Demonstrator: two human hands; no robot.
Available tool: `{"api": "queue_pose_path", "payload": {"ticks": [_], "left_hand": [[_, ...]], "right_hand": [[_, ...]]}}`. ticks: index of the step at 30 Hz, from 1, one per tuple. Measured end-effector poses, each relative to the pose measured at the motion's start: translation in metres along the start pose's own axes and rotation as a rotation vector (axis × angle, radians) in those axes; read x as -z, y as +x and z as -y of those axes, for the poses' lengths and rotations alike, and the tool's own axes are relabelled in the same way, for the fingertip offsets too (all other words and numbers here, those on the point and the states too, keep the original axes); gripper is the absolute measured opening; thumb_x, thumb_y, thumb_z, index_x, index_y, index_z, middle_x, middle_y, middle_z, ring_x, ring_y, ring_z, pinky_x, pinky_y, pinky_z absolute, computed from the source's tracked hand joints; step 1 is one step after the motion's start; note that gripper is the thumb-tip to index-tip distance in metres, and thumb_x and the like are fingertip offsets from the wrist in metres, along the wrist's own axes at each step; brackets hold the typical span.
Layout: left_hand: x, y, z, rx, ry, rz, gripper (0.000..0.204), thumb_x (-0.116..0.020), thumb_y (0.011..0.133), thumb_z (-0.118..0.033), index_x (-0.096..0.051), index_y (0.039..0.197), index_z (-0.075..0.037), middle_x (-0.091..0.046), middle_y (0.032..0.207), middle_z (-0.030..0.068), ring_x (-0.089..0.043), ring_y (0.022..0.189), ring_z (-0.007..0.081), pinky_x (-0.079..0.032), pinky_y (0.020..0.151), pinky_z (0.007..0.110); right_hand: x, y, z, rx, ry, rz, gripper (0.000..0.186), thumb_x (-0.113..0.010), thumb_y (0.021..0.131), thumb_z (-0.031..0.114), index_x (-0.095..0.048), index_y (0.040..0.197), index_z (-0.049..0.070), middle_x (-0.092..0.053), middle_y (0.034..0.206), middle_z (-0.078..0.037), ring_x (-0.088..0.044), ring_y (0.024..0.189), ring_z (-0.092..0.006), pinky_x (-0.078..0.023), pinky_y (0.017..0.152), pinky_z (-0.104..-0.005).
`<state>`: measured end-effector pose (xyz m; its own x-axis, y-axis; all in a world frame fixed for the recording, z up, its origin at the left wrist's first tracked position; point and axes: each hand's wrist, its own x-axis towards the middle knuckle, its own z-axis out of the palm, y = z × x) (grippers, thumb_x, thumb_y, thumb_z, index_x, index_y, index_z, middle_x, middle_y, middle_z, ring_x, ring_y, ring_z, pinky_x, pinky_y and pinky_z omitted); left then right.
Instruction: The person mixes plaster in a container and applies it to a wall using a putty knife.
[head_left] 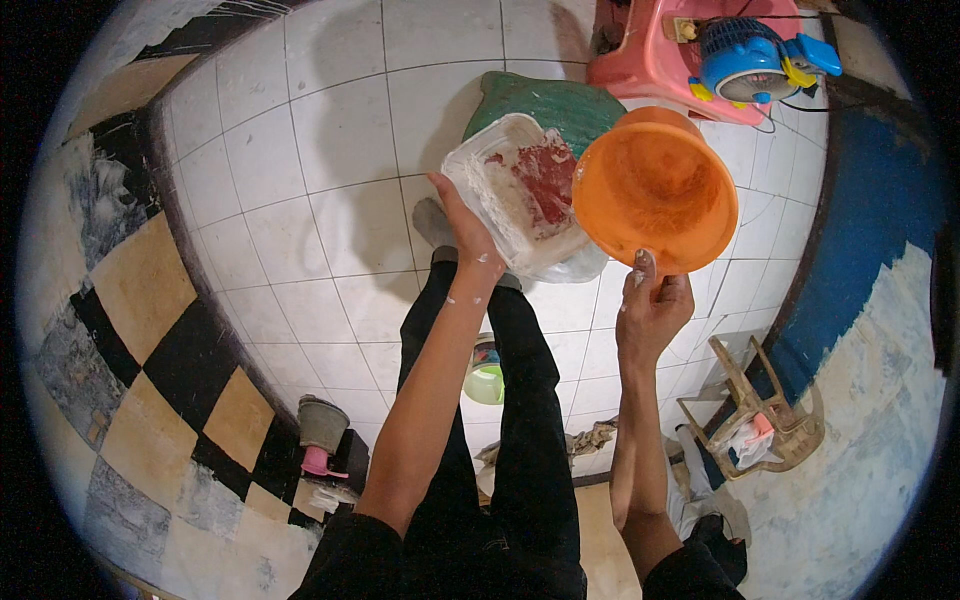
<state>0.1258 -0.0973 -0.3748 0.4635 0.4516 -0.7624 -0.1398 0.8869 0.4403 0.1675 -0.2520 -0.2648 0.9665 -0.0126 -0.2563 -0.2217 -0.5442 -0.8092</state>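
My left hand (468, 228) grips the near left side of a clear white rectangular plastic tub (466, 158). White powder cakes the tub's inside, and a dark red patch shows toward its right side. In my right hand (652, 305) is an orange plastic bowl (665, 185), pinched at its near rim with the thumb over the edge. The bowl is tipped so its inside faces me; a darker orange smear or residue marks it. Its left edge meets or overlaps the tub's right side; whether they touch I cannot tell. White smudges dot my left wrist and right thumb.
A green sack (540, 98) lies beyond the tub. A pink plastic stool (640, 60) carries a blue fan (745, 70) at far right. An upturned-looking beige chair (800, 430) stands right. At lower left are a grey bucket (323, 424) and a pink dipper (318, 461). White tiles (345, 130) cover the floor.
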Motion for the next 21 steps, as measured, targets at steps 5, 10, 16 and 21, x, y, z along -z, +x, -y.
{"api": "queue_pose_path", "payload": {"ticks": [5, 10, 16, 21], "left_hand": [[-0.002, -0.009, -0.003, 0.019, 0.026, -0.004, 0.082, -0.028, 0.088, -0.072, -0.039, 0.135, -0.006, -0.048, 0.13, 0.0137, -0.048, 0.119, 0.0296, -0.039, 0.103, 0.041], [0.009, -0.007, 0.003, 0.012, 0.055, 0.059, 0.082, -0.028, 0.088, -0.073, -0.037, 0.135, -0.006, -0.048, 0.129, 0.0138, -0.049, 0.118, 0.0282, -0.041, 0.101, 0.04], [0.013, -0.007, 0.006, 0.016, 0.058, 0.041, 0.084, -0.029, 0.086, -0.074, -0.039, 0.134, -0.005, -0.049, 0.128, 0.0142, -0.048, 0.118, 0.0286, -0.04, 0.102, 0.041], [0.009, -0.005, 0.005, -0.012, 0.032, 0.024, 0.084, -0.028, 0.086, -0.075, -0.039, 0.134, -0.006, -0.049, 0.129, 0.0134, -0.047, 0.119, 0.0282, -0.039, 0.103, 0.041]], "right_hand": [[-0.004, 0.001, 0.007, -0.009, -0.006, 0.007, 0.015, -0.06, 0.09, 0.005, -0.06, 0.1, -0.006, -0.065, 0.087, -0.009, -0.057, 0.076, -0.0093, -0.045, 0.067, -0.0231], [-0.009, 0.001, 0.011, -0.007, 0.01, 0.017, 0.015, -0.059, 0.09, 0.005, -0.06, 0.1, -0.006, -0.065, 0.085, -0.009, -0.057, 0.075, -0.0089, -0.045, 0.066, -0.0223], [-0.01, 0.0, 0.014, -0.035, 0.023, 0.023, 0.016, -0.059, 0.091, 0.007, -0.06, 0.099, -0.007, -0.065, 0.084, -0.009, -0.057, 0.075, -0.0096, -0.045, 0.066, -0.0229], [-0.005, -0.006, 0.006, 0.0, -0.042, 0.039, 0.017, -0.059, 0.09, 0.007, -0.059, 0.1, -0.007, -0.065, 0.085, -0.011, -0.059, 0.075, -0.0122, -0.047, 0.067, -0.0255]]}}
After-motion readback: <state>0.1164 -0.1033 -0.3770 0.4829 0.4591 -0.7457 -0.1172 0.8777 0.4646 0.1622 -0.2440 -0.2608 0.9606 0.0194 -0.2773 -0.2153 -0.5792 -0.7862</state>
